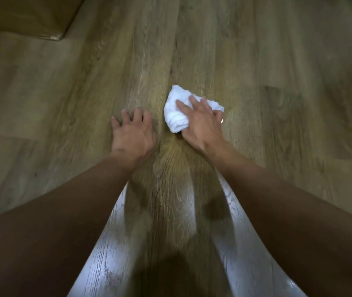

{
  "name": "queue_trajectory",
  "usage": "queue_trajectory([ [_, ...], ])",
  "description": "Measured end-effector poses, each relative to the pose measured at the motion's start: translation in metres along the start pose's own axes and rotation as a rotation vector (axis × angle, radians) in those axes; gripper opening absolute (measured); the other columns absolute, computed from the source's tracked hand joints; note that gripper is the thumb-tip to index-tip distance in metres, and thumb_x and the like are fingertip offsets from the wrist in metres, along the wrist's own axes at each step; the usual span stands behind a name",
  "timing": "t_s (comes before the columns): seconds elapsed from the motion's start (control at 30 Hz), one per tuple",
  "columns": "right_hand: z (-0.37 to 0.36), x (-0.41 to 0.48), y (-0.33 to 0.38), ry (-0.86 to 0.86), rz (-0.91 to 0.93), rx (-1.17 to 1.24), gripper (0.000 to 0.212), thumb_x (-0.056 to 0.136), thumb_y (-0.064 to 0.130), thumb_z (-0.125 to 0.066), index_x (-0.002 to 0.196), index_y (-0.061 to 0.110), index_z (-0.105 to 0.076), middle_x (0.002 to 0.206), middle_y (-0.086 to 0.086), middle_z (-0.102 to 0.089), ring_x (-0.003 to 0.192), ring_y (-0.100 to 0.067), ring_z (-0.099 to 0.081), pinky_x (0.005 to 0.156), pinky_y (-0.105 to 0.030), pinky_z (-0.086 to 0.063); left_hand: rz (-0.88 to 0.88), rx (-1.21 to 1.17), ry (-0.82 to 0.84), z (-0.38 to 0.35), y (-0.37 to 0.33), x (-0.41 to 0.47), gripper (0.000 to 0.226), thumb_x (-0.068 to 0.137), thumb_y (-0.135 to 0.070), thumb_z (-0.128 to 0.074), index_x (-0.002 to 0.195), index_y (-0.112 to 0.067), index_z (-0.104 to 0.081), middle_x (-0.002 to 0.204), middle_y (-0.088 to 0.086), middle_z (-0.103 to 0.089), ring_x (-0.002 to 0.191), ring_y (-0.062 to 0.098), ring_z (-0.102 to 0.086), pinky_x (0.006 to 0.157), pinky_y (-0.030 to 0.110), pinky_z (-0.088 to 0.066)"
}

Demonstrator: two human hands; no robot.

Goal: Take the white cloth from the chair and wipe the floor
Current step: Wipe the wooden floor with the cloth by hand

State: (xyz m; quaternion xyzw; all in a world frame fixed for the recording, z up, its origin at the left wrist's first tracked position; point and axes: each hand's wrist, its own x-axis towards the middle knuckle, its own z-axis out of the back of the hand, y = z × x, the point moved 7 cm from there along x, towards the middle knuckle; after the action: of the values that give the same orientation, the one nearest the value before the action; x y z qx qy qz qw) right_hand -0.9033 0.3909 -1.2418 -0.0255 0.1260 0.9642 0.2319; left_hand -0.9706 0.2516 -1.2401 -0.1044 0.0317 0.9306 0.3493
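Wood-plank floor (278, 61), glossy near the person
Right hand (200, 123) presses cloth (174, 112), fingers spread; left hand (131, 133) rests splayed, empty; box (27, 16) far left.

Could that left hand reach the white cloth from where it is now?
Probably yes. The left hand rests on the floor close beside the white cloth, with only bare boards between. The right hand presses on the cloth's right part, leaving its left edge free.
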Motion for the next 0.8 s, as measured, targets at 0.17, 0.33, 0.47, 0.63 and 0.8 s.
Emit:
queue_trajectory([
  [0.17, -0.020, -0.042, 0.028, -0.007, 0.143, -0.123, 0.074, 0.081, 0.033, -0.058, 0.147, 0.036, -0.026, 0.157, -0.005, -0.024, 0.143, -0.032, -0.023, 0.099, -0.048, -0.024, -0.009, -0.007, -0.018, 0.002, 0.001, -0.001, 0.035, 0.097, -0.025, -0.032, 0.125, -0.004, -0.037, 0.135, 0.018, -0.039, 0.132, 0.045, -0.033, 0.105, 0.062, -0.029],
  [0.33, -0.007, -0.025, 0.011, -0.020, 0.201, -0.141, 0.066, 0.085, 0.034, -0.055, 0.145, 0.039, -0.030, 0.156, -0.001, -0.029, 0.141, -0.027, -0.027, 0.108, -0.050, -0.019, -0.027, -0.031, -0.041, 0.000, 0.005, -0.001, 0.033, 0.096, -0.026, -0.033, 0.122, -0.006, -0.040, 0.133, 0.018, -0.041, 0.132, 0.045, -0.033, 0.107, 0.061, -0.027],
  [0.47, 0.002, 0.022, -0.011, 0.028, -0.010, -0.016, 0.062, 0.091, 0.014, -0.045, 0.149, 0.026, -0.027, 0.159, -0.006, -0.020, 0.147, -0.027, -0.014, 0.119, -0.047, -0.007, -0.028, -0.056, -0.020, -0.006, 0.007, -0.001, 0.032, 0.097, -0.028, -0.032, 0.123, -0.010, -0.038, 0.135, 0.015, -0.039, 0.138, 0.041, -0.026, 0.112, 0.059, -0.021],
  [0.63, -0.004, -0.031, 0.021, 0.008, 0.145, 0.082, 0.064, 0.090, 0.011, -0.048, 0.150, 0.021, -0.027, 0.160, -0.006, -0.016, 0.149, -0.025, -0.009, 0.121, -0.041, -0.002, -0.020, -0.074, -0.032, -0.005, 0.009, -0.001, 0.031, 0.098, -0.025, -0.031, 0.123, -0.010, -0.039, 0.136, 0.016, -0.038, 0.139, 0.040, -0.026, 0.112, 0.058, -0.020],
  [0.8, 0.007, -0.044, 0.013, 0.057, 0.280, 0.220, 0.046, 0.099, 0.018, -0.047, 0.144, 0.024, -0.040, 0.156, -0.004, -0.028, 0.146, -0.020, -0.020, 0.119, -0.029, -0.009, -0.029, -0.030, -0.059, -0.005, 0.008, -0.003, 0.036, 0.097, -0.030, -0.031, 0.125, -0.010, -0.039, 0.141, 0.017, -0.037, 0.138, 0.040, -0.027, 0.112, 0.058, -0.022],
])
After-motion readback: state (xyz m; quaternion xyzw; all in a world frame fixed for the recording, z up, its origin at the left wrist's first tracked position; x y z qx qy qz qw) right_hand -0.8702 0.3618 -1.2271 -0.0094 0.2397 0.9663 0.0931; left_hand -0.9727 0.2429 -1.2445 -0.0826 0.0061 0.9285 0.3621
